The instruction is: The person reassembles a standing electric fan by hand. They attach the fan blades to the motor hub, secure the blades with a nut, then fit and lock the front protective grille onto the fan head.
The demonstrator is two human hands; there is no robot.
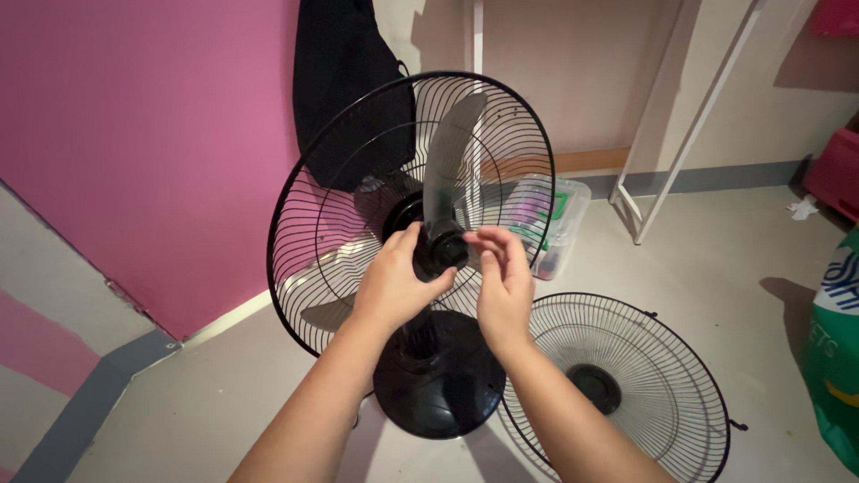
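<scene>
Standing on the floor (224, 394), the black fan (420, 268) faces the camera with its rear guard (304, 224) in place and its smoky translucent blades (447, 161) exposed. Its round base (438, 385) sits below both forearms. A detached front guard (626, 385) lies flat just right of the base. The left hand (394, 282) has its grip closed around the black hub cap (445, 250). The right hand (503, 277) touches the cap with curled fingertips; whether its grip is closed cannot be told.

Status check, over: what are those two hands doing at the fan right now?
Left hand and right hand both at the black hub cap, fingers around it. Blades exposed in rear guard. Front guard off, lying on floor. Nothing blocking.
</scene>
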